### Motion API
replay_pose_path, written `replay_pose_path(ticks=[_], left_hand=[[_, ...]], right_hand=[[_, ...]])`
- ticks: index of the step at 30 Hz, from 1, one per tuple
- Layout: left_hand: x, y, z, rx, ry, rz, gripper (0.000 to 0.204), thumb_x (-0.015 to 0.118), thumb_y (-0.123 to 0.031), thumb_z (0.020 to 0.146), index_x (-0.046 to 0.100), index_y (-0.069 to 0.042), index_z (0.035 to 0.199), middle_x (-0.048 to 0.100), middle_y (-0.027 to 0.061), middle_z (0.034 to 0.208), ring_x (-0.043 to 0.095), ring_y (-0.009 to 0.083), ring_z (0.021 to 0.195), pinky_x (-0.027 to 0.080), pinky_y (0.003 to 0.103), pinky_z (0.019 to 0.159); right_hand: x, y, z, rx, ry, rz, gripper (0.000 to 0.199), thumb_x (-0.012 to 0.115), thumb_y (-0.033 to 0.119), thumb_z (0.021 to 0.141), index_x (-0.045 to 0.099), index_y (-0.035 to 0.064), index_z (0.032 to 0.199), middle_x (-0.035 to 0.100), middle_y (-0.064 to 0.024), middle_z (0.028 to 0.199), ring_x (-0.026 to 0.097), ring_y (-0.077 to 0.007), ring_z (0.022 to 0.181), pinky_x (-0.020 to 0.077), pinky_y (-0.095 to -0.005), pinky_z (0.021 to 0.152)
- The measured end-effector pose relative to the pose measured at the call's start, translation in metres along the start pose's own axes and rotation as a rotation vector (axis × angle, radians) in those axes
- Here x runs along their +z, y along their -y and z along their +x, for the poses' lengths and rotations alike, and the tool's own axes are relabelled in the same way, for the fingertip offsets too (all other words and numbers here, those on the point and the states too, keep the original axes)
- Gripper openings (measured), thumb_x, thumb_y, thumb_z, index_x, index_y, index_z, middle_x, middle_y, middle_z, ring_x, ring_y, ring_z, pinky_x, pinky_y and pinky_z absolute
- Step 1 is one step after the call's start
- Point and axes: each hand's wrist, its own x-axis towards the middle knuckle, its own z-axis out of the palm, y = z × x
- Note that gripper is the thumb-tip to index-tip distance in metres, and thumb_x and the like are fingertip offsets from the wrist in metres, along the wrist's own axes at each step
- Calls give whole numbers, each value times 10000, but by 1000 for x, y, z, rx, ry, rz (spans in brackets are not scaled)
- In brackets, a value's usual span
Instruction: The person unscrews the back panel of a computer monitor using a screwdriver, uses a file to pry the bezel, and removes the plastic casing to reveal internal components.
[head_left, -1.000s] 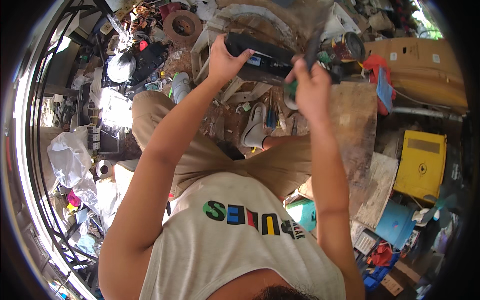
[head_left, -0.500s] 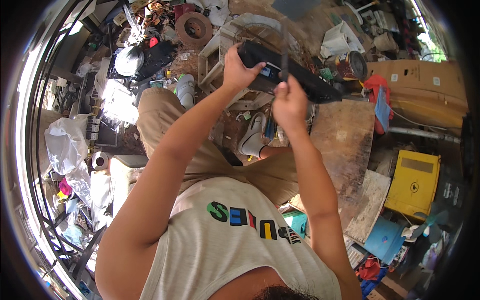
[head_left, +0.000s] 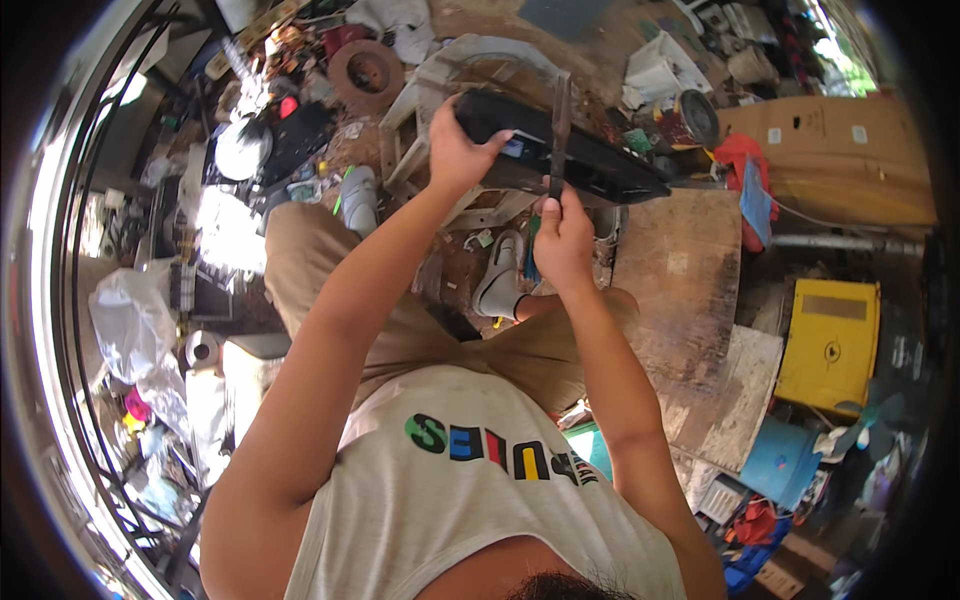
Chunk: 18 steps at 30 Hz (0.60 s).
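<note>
Black casing (head_left: 612,166), long and flat-sided, slants down to the right across the upper middle of the frame, held up in front of me. A narrow dark blade (head_left: 561,125) stands nearly upright before it; I cannot tell whether the two touch. My left hand (head_left: 463,157) pinches the casing's left end, thumb on its face, the other fingers mostly hidden. My right hand (head_left: 566,240) closes its fingers round the blade's lower end. A rusty disc (head_left: 352,85) lies at upper left, and a small red piece (head_left: 289,107) near it.
</note>
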Motion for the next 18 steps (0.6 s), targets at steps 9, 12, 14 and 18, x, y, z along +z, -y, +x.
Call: replay_pose_path(ticks=[9,12,14,18], left_hand=[[7,9,4,-74,140,-247,780,891,-264,681,415,66,1204,575,200,1093,583,294,1047,462,384,922],[21,14,25,123,103,-155,766,887,-303,681,435,63,1180,561,208,1081,575,305,1014,461,399,891],[20,-31,38,229,147,-5,816,883,-381,657,450,64,1186,543,207,1085,532,340,1032,405,436,924],[8,-154,62,543,127,351,860,876,-434,651,462,67,1215,534,241,1145,518,365,1068,415,433,939]], right_hand=[[-66,-72,-31,203,-47,372,225,492,172,1018,583,4,1138,596,-31,810,562,-102,736,476,-252,675],[-86,-92,-62,389,-171,535,212,487,179,1018,587,14,1107,595,-31,803,574,-108,717,488,-254,630],[-109,-88,-74,472,-253,563,198,478,174,1017,586,18,1073,595,-28,798,578,-109,715,492,-255,617],[-154,-103,-89,413,-371,564,197,468,158,1019,583,14,1088,593,-23,802,569,-108,710,491,-258,618]])
